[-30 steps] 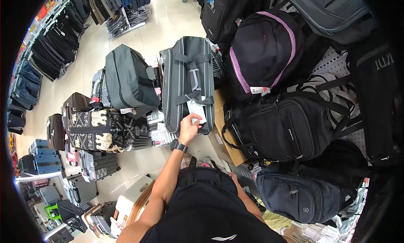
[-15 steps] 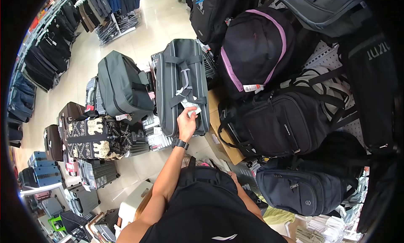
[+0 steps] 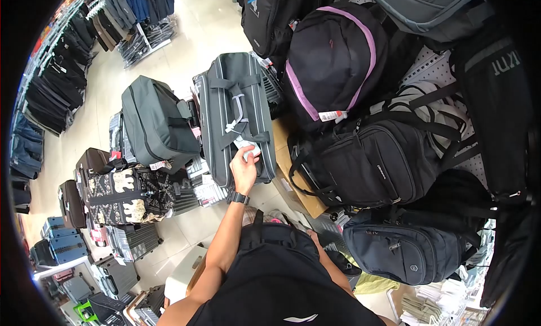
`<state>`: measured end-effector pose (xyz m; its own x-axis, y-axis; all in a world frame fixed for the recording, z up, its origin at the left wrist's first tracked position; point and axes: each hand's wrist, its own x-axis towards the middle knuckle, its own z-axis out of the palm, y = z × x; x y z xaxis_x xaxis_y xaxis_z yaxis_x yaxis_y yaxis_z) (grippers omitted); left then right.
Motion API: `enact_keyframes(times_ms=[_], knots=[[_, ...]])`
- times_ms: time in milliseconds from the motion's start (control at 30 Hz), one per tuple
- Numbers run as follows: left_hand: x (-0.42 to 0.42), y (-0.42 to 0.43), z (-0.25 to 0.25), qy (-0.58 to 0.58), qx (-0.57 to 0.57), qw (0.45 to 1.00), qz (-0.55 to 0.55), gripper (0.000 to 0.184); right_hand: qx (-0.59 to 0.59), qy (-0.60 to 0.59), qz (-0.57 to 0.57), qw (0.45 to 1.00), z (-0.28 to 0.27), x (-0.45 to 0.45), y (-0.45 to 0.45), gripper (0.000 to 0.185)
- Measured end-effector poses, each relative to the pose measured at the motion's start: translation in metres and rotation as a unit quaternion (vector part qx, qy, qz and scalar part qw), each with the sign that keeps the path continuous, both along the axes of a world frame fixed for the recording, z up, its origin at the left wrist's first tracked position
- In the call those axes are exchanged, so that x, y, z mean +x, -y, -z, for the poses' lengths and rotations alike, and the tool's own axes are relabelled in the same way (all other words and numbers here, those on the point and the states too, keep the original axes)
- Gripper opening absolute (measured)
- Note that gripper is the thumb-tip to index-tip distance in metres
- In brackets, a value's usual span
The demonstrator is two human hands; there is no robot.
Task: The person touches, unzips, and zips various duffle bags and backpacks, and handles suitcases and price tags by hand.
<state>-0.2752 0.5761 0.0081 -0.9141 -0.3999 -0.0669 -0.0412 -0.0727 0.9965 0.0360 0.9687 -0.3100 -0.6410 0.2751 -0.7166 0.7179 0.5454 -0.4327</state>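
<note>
My left hand (image 3: 243, 169), with a dark watch on the wrist, pinches a pale price tag (image 3: 248, 148) between thumb and fingers. The tag hangs by the strap handle of a dark grey duffel bag (image 3: 218, 117), which stands on top of luggage. My right hand (image 3: 313, 236) shows only in part beyond the edge of a black bag (image 3: 276, 241) against my front; its fingers are mostly hidden. Left of the duffel sits a grey-green travel bag (image 3: 147, 120) with a tag of its own.
Black backpacks hang or stand on the right, including a purple-trimmed backpack (image 3: 338, 61) and a dark blue backpack (image 3: 403, 250). An elephant-print bag (image 3: 129, 195) rests on suitcases (image 3: 135, 241) at left. Clothes racks (image 3: 59, 72) line the far left. A cardboard box (image 3: 293, 193) stands beside the duffel.
The view has shifted slightly, so the bags on the left sit a little lower and farther left. My left hand stays at the tag, fingers bent more over it.
</note>
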Motion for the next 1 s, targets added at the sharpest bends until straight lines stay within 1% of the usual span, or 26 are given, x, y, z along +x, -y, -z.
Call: enact_keyframes(times_ms=[33, 100, 200, 300, 333, 367, 400, 467, 500, 567, 667, 700, 733, 767, 800, 867, 900, 967, 1000], knots=[[0.000, 0.001, 0.000, 0.001, 0.000, 1.000, 0.000, 0.024, -0.012, 0.019, 0.001, 1.000, 0.016, 0.001, -0.006, 0.040], [0.000, 0.004, -0.004, 0.029, 0.022, 0.999, 0.022, 0.024, -0.025, 0.039, 0.000, 0.999, 0.017, -0.001, -0.008, 0.042], [0.002, 0.004, -0.007, 0.021, 0.001, 0.999, 0.027, 0.023, -0.056, 0.024, 0.029, 0.998, -0.045, -0.019, 0.007, 0.036], [0.003, 0.004, -0.006, 0.032, -0.006, 0.999, 0.033, 0.023, -0.076, 0.017, 0.048, 0.996, -0.062, -0.023, 0.012, 0.032], [0.003, 0.004, -0.005, 0.033, -0.006, 0.999, 0.032, 0.023, -0.108, 0.035, 0.107, 0.988, -0.046, -0.022, 0.007, 0.031], [0.002, 0.003, -0.004, 0.022, -0.001, 0.999, 0.028, 0.023, -0.139, 0.052, 0.165, 0.975, -0.044, -0.026, 0.007, 0.030], [0.001, 0.003, -0.003, 0.011, 0.004, 1.000, 0.023, 0.023, -0.140, 0.051, 0.163, 0.975, -0.042, -0.028, 0.007, 0.030], [0.000, 0.004, -0.001, 0.009, -0.004, 1.000, 0.017, 0.024, -0.175, 0.073, 0.227, 0.955, -0.058, -0.035, 0.013, 0.029], [-0.001, 0.004, -0.001, 0.007, -0.011, 1.000, 0.014, 0.024, -0.175, 0.073, 0.226, 0.955, -0.061, -0.039, 0.015, 0.029], [0.000, 0.005, -0.007, 0.020, -0.011, 0.999, 0.023, 0.023, -0.120, 0.063, 0.123, 0.983, -0.061, -0.041, 0.015, 0.028], [0.000, 0.006, -0.007, 0.027, -0.004, 0.999, 0.030, 0.024, -0.204, 0.046, 0.168, 0.963, 0.064, -0.005, -0.027, 0.028], [-0.001, 0.006, -0.006, 0.019, 0.003, 0.999, 0.027, 0.024, -0.204, 0.046, 0.168, 0.963, 0.062, -0.006, -0.024, 0.028], [-0.002, 0.007, -0.008, 0.018, 0.003, 0.999, 0.028, 0.024, -0.123, 0.060, 0.103, 0.985, 0.043, -0.014, -0.012, 0.030], [-0.002, 0.008, -0.012, 0.035, -0.009, 0.999, 0.035, 0.023, -0.040, 0.074, 0.035, 0.996, 0.020, -0.025, 0.000, 0.032], [-0.002, 0.008, -0.013, 0.052, -0.020, 0.998, 0.043, 0.023, -0.045, 0.072, 0.040, 0.996, -0.017, -0.035, 0.011, 0.033], [-0.003, 0.008, -0.010, 0.040, -0.008, 0.998, 0.042, 0.023, -0.054, 0.069, 0.048, 0.995, -0.088, -0.055, 0.030, 0.035], [-0.004, 0.008, -0.009, 0.029, 0.002, 0.999, 0.041, 0.023, -0.054, 0.069, 0.049, 0.995, -0.096, -0.059, 0.036, 0.035], [-0.005, 0.009, -0.007, 0.034, 0.003, 0.998, 0.049, 0.023, -0.072, 0.093, 0.097, 0.988, -0.069, -0.054, 0.028, 0.037], [-0.005, 0.010, -0.005, 0.039, 0.004, 0.998, 0.058, 0.023, -0.073, 0.094, 0.099, 0.988, -0.051, -0.048, 0.025, 0.037]])
